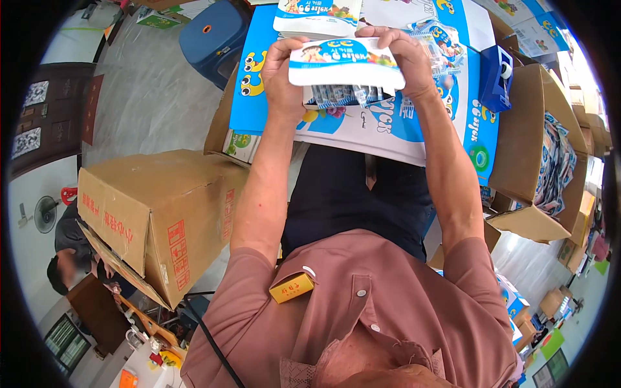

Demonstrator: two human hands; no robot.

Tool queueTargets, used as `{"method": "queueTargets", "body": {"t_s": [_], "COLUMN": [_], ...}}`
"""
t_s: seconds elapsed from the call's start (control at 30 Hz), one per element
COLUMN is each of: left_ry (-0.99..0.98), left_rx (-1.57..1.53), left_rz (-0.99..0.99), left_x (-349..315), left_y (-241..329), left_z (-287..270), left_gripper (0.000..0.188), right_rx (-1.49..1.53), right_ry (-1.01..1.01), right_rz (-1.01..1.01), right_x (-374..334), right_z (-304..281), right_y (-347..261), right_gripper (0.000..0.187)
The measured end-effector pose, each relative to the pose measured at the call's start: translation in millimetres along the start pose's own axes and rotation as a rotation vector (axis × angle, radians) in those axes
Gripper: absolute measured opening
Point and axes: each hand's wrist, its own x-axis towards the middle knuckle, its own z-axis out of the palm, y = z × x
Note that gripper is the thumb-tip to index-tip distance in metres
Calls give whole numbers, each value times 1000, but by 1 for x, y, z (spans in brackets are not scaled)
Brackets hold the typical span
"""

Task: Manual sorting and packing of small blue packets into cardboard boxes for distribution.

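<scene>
Left hand (283,68) and right hand (409,61) grip the raised lid (343,59) of 1 carton (352,79); sachets (339,96) sit inside, lid not yet shut.

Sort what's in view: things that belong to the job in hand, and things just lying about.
Likely part of the job:
white-and-blue panel, held by the left hand and right hand
small packets below it
loose packets beyond the right hand
open carton of packets

Seemingly just lying about:
blue stool
small yellow box
fan

Left of the tape dispenser (497,77), a box (346,63) holds packets (333,96).
</scene>
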Motion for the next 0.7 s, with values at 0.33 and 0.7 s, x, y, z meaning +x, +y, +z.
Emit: {"method": "queueTargets", "body": {"t_s": [0.33, 0.7], "left_ry": [-246, -682], "left_rx": [604, 1193], "left_rz": [180, 464], "left_x": [-20, -24], "left_y": [21, 55], "left_z": [-7, -11], "left_gripper": [27, 43], "right_rx": [-980, -1339], "right_ry": [-209, -630], "right_rz": [-133, -345], "right_x": [-16, -28], "right_z": [10, 14], "right_y": [-34, -61], "right_gripper": [5, 43]}}
